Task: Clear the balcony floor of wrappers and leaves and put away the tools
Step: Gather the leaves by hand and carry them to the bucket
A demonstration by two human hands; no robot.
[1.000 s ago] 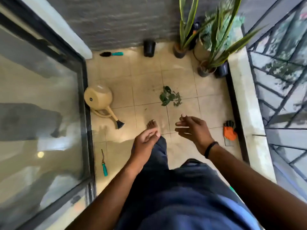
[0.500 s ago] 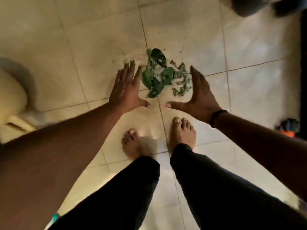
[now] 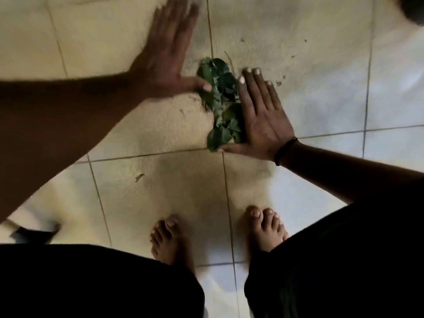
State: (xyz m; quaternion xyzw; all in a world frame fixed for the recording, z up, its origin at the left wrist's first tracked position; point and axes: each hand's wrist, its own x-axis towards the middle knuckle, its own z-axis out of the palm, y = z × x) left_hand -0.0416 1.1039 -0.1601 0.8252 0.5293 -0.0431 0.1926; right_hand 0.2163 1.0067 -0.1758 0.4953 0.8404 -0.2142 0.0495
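Pale square floor tiles [image 3: 298, 53] with thin grout lines across the whole frame. Two bare feet [image 3: 167, 242] at lower centre, toes pointing up-frame. Dark trouser legs [image 3: 96, 281] along the bottom edge. Dark blurred shape [image 3: 413, 5] in the upper right corner.

A home floor, by the look of it: pale square floor tiles [image 3: 298, 72] with thin grout lines are filling the whole view, and a person's bare feet [image 3: 168, 242] are standing on them. A small heap of green leaves [image 3: 220, 97] and scattered plant crumbs are lying on the tiles, suggesting a spot where plants are kept.
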